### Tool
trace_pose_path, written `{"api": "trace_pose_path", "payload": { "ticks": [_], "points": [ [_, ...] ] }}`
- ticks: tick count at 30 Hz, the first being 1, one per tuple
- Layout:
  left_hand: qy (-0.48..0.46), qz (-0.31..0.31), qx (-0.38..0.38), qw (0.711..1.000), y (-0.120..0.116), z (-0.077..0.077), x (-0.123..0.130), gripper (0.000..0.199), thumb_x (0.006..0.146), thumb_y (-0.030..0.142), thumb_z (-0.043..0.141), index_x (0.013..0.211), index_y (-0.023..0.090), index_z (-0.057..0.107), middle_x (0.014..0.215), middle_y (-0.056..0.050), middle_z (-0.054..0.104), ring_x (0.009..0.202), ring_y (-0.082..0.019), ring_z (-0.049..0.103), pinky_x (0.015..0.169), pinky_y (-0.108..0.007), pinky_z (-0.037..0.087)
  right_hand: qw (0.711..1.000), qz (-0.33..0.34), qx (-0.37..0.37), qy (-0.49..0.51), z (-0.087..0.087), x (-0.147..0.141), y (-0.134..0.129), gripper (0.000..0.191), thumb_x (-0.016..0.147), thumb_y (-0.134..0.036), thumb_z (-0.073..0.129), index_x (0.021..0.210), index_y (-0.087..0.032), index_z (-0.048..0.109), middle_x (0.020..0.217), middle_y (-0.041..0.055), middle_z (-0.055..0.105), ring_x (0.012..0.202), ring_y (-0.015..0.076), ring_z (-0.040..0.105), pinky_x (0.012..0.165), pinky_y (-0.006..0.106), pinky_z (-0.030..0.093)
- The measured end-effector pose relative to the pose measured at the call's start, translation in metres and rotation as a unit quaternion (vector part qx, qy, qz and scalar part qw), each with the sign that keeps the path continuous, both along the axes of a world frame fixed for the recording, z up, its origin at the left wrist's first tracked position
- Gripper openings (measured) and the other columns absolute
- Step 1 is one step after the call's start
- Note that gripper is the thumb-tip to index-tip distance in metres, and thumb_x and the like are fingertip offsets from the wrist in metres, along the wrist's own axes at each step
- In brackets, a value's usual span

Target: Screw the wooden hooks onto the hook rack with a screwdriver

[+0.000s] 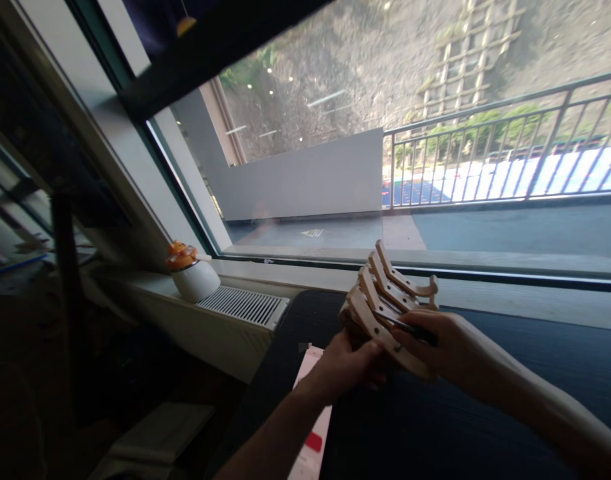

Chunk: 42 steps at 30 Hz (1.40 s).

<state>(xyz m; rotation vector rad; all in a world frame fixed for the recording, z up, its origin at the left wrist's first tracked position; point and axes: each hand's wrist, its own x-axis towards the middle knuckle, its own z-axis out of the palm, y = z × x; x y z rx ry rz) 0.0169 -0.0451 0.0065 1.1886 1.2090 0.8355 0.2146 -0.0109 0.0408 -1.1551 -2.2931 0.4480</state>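
A tan wooden model with several jointed, curved ribs (368,291) is held up above a dark table (465,427). My left hand (348,363) is closed round its lower end, with the thumb on the near side. My right hand (430,337) pinches a thin, dark-handled tool (418,331), whose tip points left and meets one of the ribs near a small dark dot. The exact contact of the tip is too small to tell. A pinkish-white sheet (313,427) with a red patch lies on the table, partly behind my left forearm.
A white pot with an orange top (196,280) stands on the sill at the left, beside a slotted vent grille (243,305). A large window lies behind the table, with a metal railing (475,167) outside. A pale box-like object (160,427) is low at the left.
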Motion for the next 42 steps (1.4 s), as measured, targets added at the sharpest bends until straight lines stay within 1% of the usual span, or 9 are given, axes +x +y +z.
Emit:
{"api": "trace_pose_path", "payload": {
  "ticks": [3, 6, 9, 11, 13, 21, 29, 36, 42],
  "points": [
    [0.086, -0.088, -0.085, 0.989, -0.008, 0.008, -0.001, 0.061, 0.089, 0.066, 0.040, 0.090, 0.009, 0.062, 0.067, -0.009, 0.067, 0.046, -0.013, 0.059, 0.042, -0.020, 0.039, 0.999, 0.004, -0.041, 0.029, -0.002, 0.008, 0.002, 0.036, 0.091, -0.049, 0.051, 0.077, -0.021, 0.069, 0.066, 0.0000, 0.068, 0.059, 0.0145, 0.058, 0.053, 0.024, 0.041],
    [0.172, -0.074, 0.080, 0.979, -0.018, 0.030, 0.005, 0.041, 0.094, 0.047, 0.045, 0.087, 0.013, 0.066, 0.073, -0.007, 0.070, 0.056, -0.014, 0.062, 0.052, -0.024, 0.046, 0.995, -0.002, -0.083, 0.059, -0.008, 0.009, 0.005, 0.040, 0.090, -0.052, 0.051, 0.081, -0.018, 0.070, 0.068, 0.0005, 0.068, 0.061, 0.0151, 0.058, 0.053, 0.024, 0.042],
    [0.321, -0.043, 0.356, 0.876, -0.015, 0.050, 0.012, 0.022, 0.093, 0.026, 0.052, 0.101, 0.017, 0.071, 0.104, -0.009, 0.071, 0.102, -0.022, 0.063, 0.094, -0.034, 0.047, 0.990, 0.008, -0.122, 0.076, -0.011, 0.008, 0.005, 0.043, 0.089, -0.054, 0.051, 0.087, -0.017, 0.072, 0.073, 0.0018, 0.070, 0.066, 0.0175, 0.060, 0.057, 0.025, 0.044],
    [0.435, -0.042, 0.373, 0.818, -0.004, 0.055, 0.013, 0.019, 0.090, 0.022, 0.055, 0.095, 0.015, 0.072, 0.101, -0.010, 0.070, 0.103, -0.025, 0.061, 0.097, -0.038, 0.045, 0.988, 0.022, -0.133, 0.069, -0.010, 0.008, 0.004, 0.038, 0.087, -0.052, 0.055, 0.092, -0.019, 0.072, 0.078, 0.0016, 0.073, 0.071, 0.0192, 0.063, 0.062, 0.026, 0.046],
    [0.469, -0.105, 0.358, 0.801, 0.007, 0.053, 0.011, 0.017, 0.089, 0.024, 0.059, 0.090, 0.018, 0.075, 0.096, -0.007, 0.070, 0.099, -0.024, 0.062, 0.092, -0.036, 0.046, 0.992, 0.027, -0.115, 0.048, -0.010, 0.010, 0.002, 0.032, 0.084, -0.048, 0.060, 0.094, -0.021, 0.072, 0.081, 0.0013, 0.073, 0.073, 0.0196, 0.064, 0.064, 0.027, 0.046],
    [0.440, -0.073, 0.353, 0.823, 0.017, 0.031, 0.025, 0.011, 0.085, 0.025, 0.063, 0.082, 0.020, 0.073, 0.087, -0.002, 0.073, 0.090, -0.022, 0.063, 0.087, -0.036, 0.042, 0.999, -0.011, -0.044, -0.021, -0.018, 0.012, 0.005, 0.019, 0.083, -0.035, 0.056, 0.074, -0.020, 0.063, 0.068, 0.0017, 0.067, 0.061, 0.0168, 0.058, 0.055, 0.025, 0.041],
    [0.473, -0.056, 0.412, 0.777, 0.016, 0.017, 0.033, 0.016, 0.090, 0.027, 0.054, 0.086, 0.017, 0.067, 0.096, -0.006, 0.070, 0.095, -0.025, 0.060, 0.089, -0.040, 0.041, 0.998, 0.042, -0.042, -0.011, -0.015, 0.013, 0.003, 0.017, 0.086, -0.028, 0.051, 0.083, -0.021, 0.066, 0.084, 0.0047, 0.073, 0.073, 0.0202, 0.063, 0.068, 0.028, 0.048],
    [0.436, -0.052, 0.389, 0.810, 0.019, 0.018, 0.028, 0.009, 0.088, 0.023, 0.057, 0.088, 0.017, 0.064, 0.098, -0.006, 0.070, 0.098, -0.023, 0.060, 0.091, -0.038, 0.041, 0.999, 0.012, -0.012, -0.036, -0.016, 0.009, 0.002, 0.016, 0.085, -0.028, 0.052, 0.089, -0.022, 0.067, 0.097, 0.0084, 0.072, 0.080, 0.0225, 0.067, 0.070, 0.031, 0.049],
    [0.448, -0.089, 0.408, 0.791, 0.022, 0.024, 0.022, 0.009, 0.089, 0.023, 0.055, 0.088, 0.017, 0.063, 0.097, -0.006, 0.067, 0.095, -0.023, 0.059, 0.089, -0.036, 0.043, 0.999, 0.001, -0.013, -0.039, -0.014, 0.011, 0.005, 0.020, 0.088, -0.036, 0.051, 0.079, -0.020, 0.060, 0.086, 0.0082, 0.069, 0.071, 0.0209, 0.063, 0.063, 0.030, 0.045]
  ]
}}
